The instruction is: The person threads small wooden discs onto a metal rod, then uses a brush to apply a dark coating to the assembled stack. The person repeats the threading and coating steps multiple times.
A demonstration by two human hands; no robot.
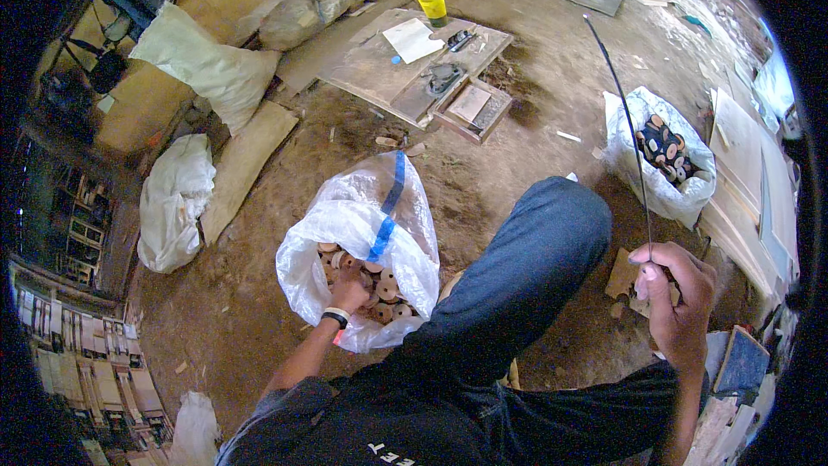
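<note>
My left hand point(349, 292) reaches into an open white woven sack point(297, 237) with a blue stripe. Round wooden discs point(387, 286) with centre holes fill the part of the sack that shows. The fingers are down among the discs, so their grip is hidden. My right hand point(677, 293) pinches the lower end of a long, thin dark rod point(627, 116) between thumb and fingers. From there the rod rises, leaning left, its far tip free in the air.
At the right a second white sack point(614, 125) holds dark-edged discs point(664, 148). Ahead lies a low board point(371, 69) bearing a yellow cup point(433, 9), paper and a small wooden tray point(496, 112). A stuffed sack point(203, 60) and a crumpled one point(177, 198) lie left.
</note>
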